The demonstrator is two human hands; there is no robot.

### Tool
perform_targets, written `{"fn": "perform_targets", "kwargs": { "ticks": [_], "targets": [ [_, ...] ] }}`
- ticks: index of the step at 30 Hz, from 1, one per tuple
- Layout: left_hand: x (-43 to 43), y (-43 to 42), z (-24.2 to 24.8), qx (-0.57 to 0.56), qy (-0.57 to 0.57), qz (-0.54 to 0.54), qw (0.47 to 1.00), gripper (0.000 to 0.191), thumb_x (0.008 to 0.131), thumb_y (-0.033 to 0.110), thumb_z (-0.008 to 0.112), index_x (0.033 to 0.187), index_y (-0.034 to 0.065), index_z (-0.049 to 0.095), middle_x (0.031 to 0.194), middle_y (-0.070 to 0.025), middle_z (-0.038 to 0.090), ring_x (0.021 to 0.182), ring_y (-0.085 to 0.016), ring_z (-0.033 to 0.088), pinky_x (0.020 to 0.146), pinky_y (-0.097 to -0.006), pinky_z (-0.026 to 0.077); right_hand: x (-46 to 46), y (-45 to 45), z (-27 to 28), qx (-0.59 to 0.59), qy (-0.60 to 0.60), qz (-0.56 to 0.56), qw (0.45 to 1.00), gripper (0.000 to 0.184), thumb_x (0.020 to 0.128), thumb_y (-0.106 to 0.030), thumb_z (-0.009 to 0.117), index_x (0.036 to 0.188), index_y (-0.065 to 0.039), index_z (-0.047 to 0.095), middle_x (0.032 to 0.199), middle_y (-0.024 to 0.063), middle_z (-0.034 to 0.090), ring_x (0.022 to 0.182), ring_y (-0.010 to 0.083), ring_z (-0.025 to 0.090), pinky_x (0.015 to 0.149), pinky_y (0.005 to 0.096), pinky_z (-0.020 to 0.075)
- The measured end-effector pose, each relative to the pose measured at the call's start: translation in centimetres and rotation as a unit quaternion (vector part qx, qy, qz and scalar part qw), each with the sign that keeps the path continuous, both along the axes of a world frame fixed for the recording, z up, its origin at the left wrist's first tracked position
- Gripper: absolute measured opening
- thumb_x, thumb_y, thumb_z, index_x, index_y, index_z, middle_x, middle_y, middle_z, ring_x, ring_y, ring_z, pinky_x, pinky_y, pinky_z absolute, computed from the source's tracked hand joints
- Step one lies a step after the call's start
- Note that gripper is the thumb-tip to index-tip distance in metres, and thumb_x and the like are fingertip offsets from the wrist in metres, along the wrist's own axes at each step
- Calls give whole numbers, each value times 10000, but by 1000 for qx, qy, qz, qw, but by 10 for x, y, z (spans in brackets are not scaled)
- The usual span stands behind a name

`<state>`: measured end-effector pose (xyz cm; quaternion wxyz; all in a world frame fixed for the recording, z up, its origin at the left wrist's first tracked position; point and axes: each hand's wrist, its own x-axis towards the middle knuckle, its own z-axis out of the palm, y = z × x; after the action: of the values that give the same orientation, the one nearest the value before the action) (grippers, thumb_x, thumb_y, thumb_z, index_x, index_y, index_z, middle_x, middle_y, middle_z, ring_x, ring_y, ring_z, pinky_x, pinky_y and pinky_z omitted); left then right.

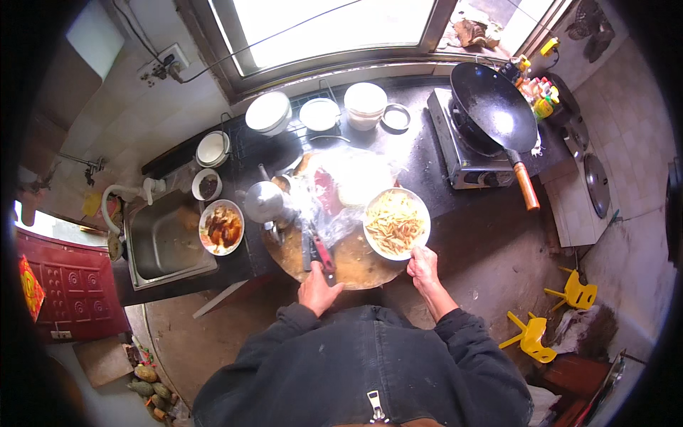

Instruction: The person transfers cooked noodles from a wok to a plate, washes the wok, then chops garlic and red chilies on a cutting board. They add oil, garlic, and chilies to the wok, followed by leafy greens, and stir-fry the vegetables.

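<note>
My right hand (424, 268) grips the near rim of a white bowl (397, 223) filled with pale yellow sliced food, above the right side of a round wooden cutting board (352, 269). At the board's left front, my left hand (317, 289) rests by a cleaver (307, 246) and a tool with a red handle (323, 254); whether its fingers hold either cannot be told. Clear plastic bags (341, 219) lie behind these, partly washed out by glare. A metal kettle (264, 202) stands left of the board.
Left are a steel sink (168, 243), a bowl of food in brown sauce (222, 228) and a small bowl of dark food (207, 184). White bowls (268, 113) stand on a wire rack behind. A wok (493, 109) with a wooden handle sits on a gas stove (475, 179) at right.
</note>
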<state>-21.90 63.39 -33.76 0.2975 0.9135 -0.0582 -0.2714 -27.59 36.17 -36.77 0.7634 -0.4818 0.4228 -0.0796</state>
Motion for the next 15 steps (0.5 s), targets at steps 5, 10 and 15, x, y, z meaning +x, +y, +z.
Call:
{"fn": "perform_targets", "kwargs": {
  "ticks": [5, 10, 15],
  "targets": [
    [-14, -13, -5, 34, -51, 56, 997, 595, 763, 237, 771, 1184, 67, 386, 1061, -255, 632, 953, -476, 630, 779, -548, 502, 10, -84, 14, -58, -46, 25, 997, 159, 928, -129, 581, 807, -42, 527, 526, -39, 399, 362, 77, 347, 337, 263, 286],
    [-35, -20, -7, -13, -110, 120, 987, 505, 762, 72, 641, 1198, 20, 390, 1125, -301, 532, 975, -518, 583, 805, -567, 491, 79, -151, -30, -115, -26, 11, 993, 248, 948, -168, 582, 744, -66, 486, 484, -24, 372, 339, 101, 331, 324, 288, 265],
    [-71, -37, 11, 19, -153, 159, 975, 543, 770, 54, 613, 1271, 3, 407, 1156, -267, 546, 980, -471, 605, 799, -519, 510, 141, -176, -85, -78, 15, -37, 996, 238, 923, -147, 578, 717, -59, 497, 481, -30, 334, 343, 95, 278, 336, 279, 245]
  ]
}}
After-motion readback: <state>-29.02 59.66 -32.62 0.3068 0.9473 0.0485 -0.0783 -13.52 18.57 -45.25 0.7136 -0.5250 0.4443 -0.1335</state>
